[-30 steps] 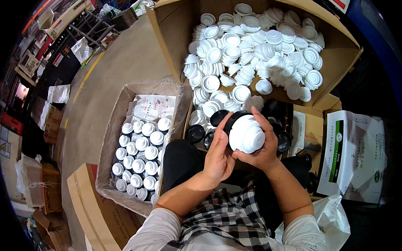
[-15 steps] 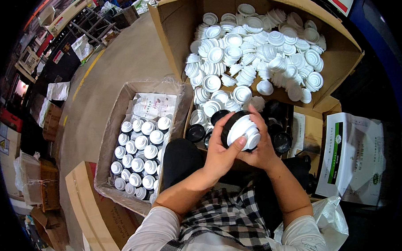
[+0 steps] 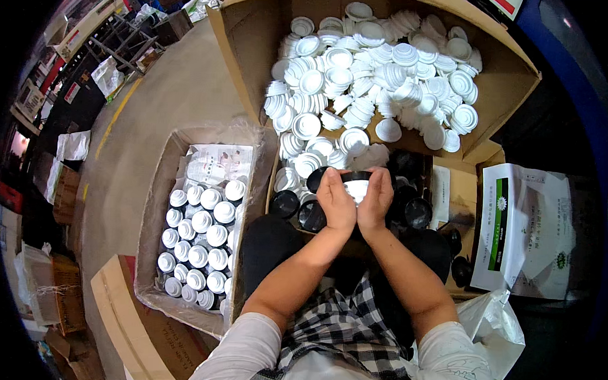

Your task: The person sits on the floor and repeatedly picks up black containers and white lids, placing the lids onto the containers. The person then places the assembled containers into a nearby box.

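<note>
Between my two hands is a round black piece with a white stepped cap (image 3: 356, 190) in it, held above my lap. My left hand (image 3: 337, 203) wraps its left side and my right hand (image 3: 375, 200) its right side, with the wrists nearly together. The thumbs and palms cover much of the white part; a strip of black rim shows along the far side. Around the hands lie black round cups (image 3: 285, 204), and more of these black cups (image 3: 418, 213) sit to the right. Loose white stepped caps (image 3: 354, 142) spread just beyond my fingers.
A large cardboard box (image 3: 236, 64) heaped with white caps opens toward me. At the left, a plastic-lined box (image 3: 150, 218) holds rows of black pieces topped with white caps (image 3: 198, 256). To the right are a printed white package (image 3: 533, 231) and a plastic bag (image 3: 497, 327).
My hands have drawn closer together around the piece. It has tilted, so its white face is now largely covered. The whole view has shifted slightly.
</note>
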Available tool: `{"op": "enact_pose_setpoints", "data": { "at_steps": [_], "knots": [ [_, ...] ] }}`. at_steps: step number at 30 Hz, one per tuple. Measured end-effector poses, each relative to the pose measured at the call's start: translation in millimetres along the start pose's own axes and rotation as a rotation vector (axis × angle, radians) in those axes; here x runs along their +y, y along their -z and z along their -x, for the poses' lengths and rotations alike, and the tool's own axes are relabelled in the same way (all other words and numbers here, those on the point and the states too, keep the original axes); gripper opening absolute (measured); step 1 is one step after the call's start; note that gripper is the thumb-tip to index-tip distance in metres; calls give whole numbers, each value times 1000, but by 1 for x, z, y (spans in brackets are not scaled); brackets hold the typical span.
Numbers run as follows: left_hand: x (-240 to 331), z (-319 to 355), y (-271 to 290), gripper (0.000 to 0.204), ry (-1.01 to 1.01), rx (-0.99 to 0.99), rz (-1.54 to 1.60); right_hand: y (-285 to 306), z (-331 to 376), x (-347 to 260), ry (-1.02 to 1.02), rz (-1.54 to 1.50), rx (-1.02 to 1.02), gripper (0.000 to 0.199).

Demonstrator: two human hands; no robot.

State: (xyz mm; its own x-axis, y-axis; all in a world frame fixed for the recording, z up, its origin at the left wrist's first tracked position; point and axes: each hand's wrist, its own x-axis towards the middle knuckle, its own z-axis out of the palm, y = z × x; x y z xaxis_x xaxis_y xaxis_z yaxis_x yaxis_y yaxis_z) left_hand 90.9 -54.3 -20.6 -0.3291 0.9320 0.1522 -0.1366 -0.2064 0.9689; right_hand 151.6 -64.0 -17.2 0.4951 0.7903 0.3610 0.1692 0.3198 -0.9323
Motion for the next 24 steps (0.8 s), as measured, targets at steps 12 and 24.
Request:
{"op": "enact_pose_setpoints", "data": {
  "at_steps": [12,24],
  "knots": [
    [-52,-28,31,23,318,-169,141,-23,-10,47,-362,36,-140,46],
    [-78,-217,248,38,702,363,423,175,-71,112,-728,1181,-419,41]
  ]
}}
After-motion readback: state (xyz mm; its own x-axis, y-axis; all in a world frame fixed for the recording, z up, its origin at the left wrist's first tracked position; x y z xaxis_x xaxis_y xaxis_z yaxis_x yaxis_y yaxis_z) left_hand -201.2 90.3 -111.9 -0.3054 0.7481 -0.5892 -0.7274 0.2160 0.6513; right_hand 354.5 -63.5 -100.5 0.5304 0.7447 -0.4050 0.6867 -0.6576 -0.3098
